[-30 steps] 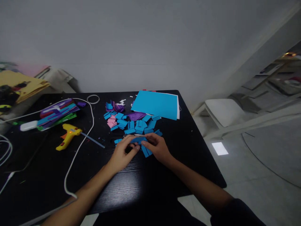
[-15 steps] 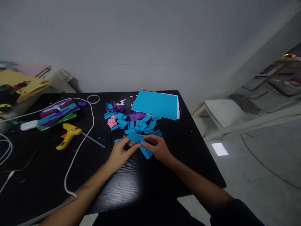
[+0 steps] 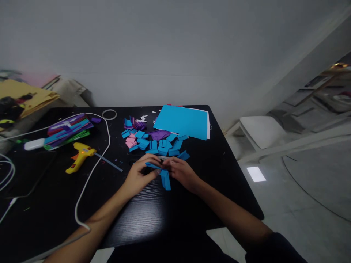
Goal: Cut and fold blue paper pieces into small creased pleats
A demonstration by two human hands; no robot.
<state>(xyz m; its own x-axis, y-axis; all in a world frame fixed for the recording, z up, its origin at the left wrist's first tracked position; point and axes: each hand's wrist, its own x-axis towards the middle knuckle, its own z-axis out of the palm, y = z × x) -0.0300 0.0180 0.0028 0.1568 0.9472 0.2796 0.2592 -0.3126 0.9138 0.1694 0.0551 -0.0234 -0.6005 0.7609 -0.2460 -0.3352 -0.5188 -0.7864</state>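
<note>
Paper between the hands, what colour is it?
The paper is blue, best seen in the head view.

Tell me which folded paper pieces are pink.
The small cluster beyond the left hand, bordered by folded blue pieces; its pink colour sets it apart.

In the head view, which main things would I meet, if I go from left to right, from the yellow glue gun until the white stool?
Yellow glue gun, pale ring, left hand, blue paper, right hand, white stool.

no readable words or numbers, small label (image 3: 85,150) on yellow glue gun (image 3: 79,159), too tiny to read
</note>
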